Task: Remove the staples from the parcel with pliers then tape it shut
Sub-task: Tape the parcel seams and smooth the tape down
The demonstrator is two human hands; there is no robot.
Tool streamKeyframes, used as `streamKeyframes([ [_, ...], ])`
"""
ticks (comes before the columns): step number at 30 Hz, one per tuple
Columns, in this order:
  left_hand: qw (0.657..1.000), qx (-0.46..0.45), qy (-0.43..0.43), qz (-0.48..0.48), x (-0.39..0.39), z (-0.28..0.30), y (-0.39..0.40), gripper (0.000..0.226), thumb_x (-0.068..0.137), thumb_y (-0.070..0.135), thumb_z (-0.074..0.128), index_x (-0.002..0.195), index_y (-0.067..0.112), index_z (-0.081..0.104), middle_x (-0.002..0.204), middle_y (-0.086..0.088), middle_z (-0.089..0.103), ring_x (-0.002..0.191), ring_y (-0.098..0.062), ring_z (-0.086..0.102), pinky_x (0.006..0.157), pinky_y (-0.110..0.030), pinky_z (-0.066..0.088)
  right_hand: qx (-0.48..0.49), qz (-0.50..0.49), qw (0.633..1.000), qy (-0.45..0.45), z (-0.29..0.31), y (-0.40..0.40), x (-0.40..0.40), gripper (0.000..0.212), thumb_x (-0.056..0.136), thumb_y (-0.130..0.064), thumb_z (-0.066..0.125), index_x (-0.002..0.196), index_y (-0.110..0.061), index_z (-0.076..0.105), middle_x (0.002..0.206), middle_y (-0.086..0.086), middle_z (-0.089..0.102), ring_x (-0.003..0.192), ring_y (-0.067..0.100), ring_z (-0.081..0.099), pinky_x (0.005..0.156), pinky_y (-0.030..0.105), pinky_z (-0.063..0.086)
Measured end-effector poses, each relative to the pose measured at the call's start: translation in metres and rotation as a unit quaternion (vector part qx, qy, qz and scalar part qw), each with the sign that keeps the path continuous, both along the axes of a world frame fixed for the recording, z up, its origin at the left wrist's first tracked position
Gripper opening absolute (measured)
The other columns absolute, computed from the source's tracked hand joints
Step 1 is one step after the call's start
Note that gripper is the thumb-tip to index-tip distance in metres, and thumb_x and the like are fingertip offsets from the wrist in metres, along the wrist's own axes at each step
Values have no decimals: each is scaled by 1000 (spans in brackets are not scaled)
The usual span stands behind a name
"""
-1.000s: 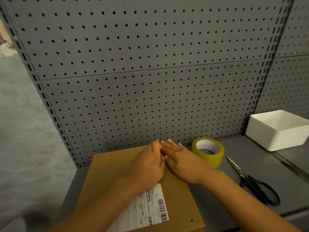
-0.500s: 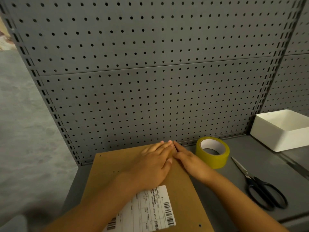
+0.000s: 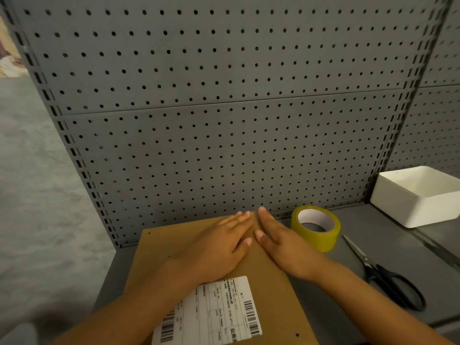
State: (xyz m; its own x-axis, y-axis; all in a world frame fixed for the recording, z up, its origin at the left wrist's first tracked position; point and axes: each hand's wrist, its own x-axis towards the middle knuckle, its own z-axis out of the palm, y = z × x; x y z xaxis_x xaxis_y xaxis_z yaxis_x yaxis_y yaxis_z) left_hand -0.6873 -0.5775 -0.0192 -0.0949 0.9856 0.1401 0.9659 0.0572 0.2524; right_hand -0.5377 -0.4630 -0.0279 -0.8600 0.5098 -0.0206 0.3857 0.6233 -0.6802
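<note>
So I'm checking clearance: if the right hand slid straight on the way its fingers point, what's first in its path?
Probably the pegboard; the right hand points up-left, missing the tape roll.

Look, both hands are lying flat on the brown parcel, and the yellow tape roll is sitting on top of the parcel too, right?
Not quite. The head view shows the yellow tape roll standing on the grey shelf beside the parcel, on its right, not on top of it. The rest holds: the left hand and the right hand both lie flat on the brown parcel.
</note>
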Motion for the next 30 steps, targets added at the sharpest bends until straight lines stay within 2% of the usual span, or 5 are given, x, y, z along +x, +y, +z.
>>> streamKeyframes([
  [13,998,8,35,55,5,-1,-8,59,99,48,27,151,21,16,158,7,16,144,-4,11,114,-19,8,176,76,979,-72,6,-1,-11,54,104,-37,24,153,-21,7,160,-8,1,146,6,-6,120,29,0],
  [20,996,44,48,57,2,3,0,50,99,41,32,146,26,27,146,8,34,132,-7,30,109,-23,24,-52,-26,989,137,-12,-7,-2,48,98,-27,49,144,-35,35,152,-20,28,140,-6,21,117,22,20],
  [24,995,52,67,59,2,-5,6,49,98,43,27,147,37,23,140,10,31,127,-8,29,107,-27,25,-214,-49,964,148,-20,-15,-2,53,100,-27,42,143,-50,21,149,-29,22,132,-9,30,113,25,28],
  [27,998,22,49,38,0,-9,7,50,101,38,22,150,37,14,157,17,6,143,-5,2,118,-30,5,-225,-62,967,106,-11,-10,-9,66,93,-35,46,150,-39,13,148,-17,29,128,4,38,104,26,35],
  [30,999,-24,26,14,-1,-6,11,51,102,35,21,151,35,6,157,22,-1,142,4,-8,120,-33,-2,-280,-55,954,92,4,-4,-16,74,70,-29,47,143,-19,35,140,14,47,121,21,50,101,40,40],
])
